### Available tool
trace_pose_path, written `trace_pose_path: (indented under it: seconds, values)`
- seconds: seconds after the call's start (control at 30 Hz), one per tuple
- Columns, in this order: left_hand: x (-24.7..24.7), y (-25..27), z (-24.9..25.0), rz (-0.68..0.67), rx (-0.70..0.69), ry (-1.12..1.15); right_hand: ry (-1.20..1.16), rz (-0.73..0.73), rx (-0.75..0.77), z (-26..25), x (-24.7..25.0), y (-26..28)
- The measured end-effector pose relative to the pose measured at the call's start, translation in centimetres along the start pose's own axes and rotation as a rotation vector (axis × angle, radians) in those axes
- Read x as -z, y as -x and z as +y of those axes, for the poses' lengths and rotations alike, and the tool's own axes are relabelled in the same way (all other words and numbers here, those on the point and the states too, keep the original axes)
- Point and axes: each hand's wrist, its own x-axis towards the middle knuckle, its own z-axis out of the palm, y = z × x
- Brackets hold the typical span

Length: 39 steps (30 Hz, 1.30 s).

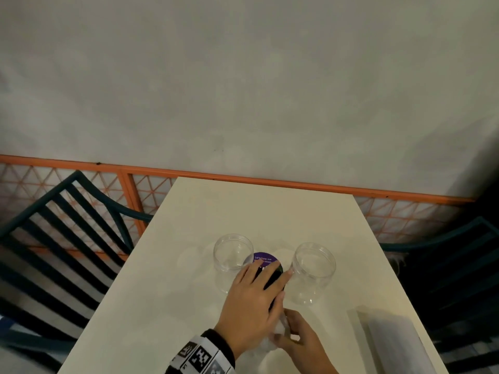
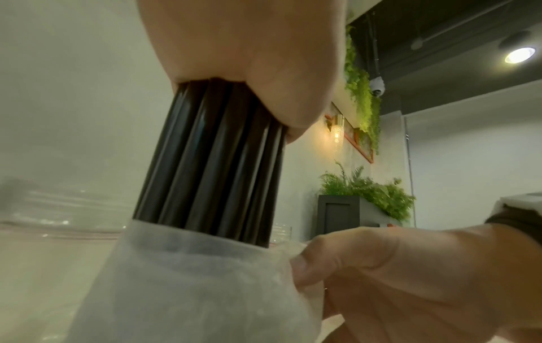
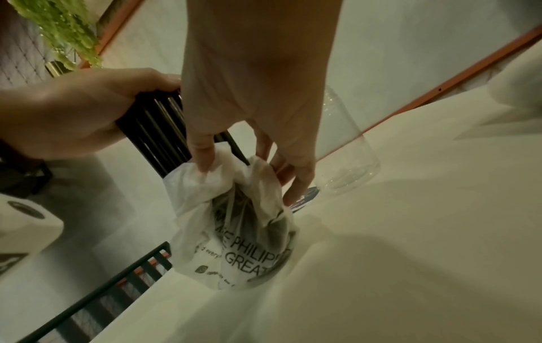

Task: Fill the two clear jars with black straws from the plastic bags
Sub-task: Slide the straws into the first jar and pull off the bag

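The left hand [image 1: 251, 300] grips light, stiff black straws [image 2: 211, 160] mid-bundle; the right hand [image 1: 299, 344], at five o'clock, pinches the soft plastic bag [image 3: 231, 232].

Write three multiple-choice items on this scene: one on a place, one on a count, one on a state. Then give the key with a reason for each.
1. Where is the purple round sticker?
A. Between the two jars
B. Inside a jar
C. On a chair

2. How many clear jars stand on the table?
A. One
B. Two
C. Four

3. What state are the black straws in?
A. All in a jar
B. Partly out of the plastic bag
C. Scattered on the floor

Key: 1 A, it lies between the left jar and right jar. 2 B, the head view shows two. 3 B, the left hand grips the bundle while the right hand pinches the bag.
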Motion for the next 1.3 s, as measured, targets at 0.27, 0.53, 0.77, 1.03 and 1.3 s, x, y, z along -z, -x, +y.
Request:
trace_pose_path:
  seconds: [0.27, 0.53, 0.77, 1.03, 1.3]
  values:
    - [4.3, 1.9, -2.9, 0.258, 0.253, 0.511, 0.297, 0.368, 0.486, -7.0, 1.0, 0.7]
    - [3.9, -1.8, -6.4, 0.200, 0.279, 0.419, 0.927, 0.734, 0.863, -15.3, 2.6, -3.4]
    - [-0.6, -4.2, -7.9, 0.277, 0.451, 0.551, 1.236, 0.572, 1.000, -17.8, 1.5, -7.3]
    - [-4.9, -3.6, -9.0, 0.244, 0.579, 0.393, 1.464, 0.260, 1.132, -17.7, -0.4, -9.2]
    - [-6.7, -2.7, -10.3, 0.073, 0.581, 0.368, 1.648, 0.060, 1.231, -16.9, -2.1, -9.6]
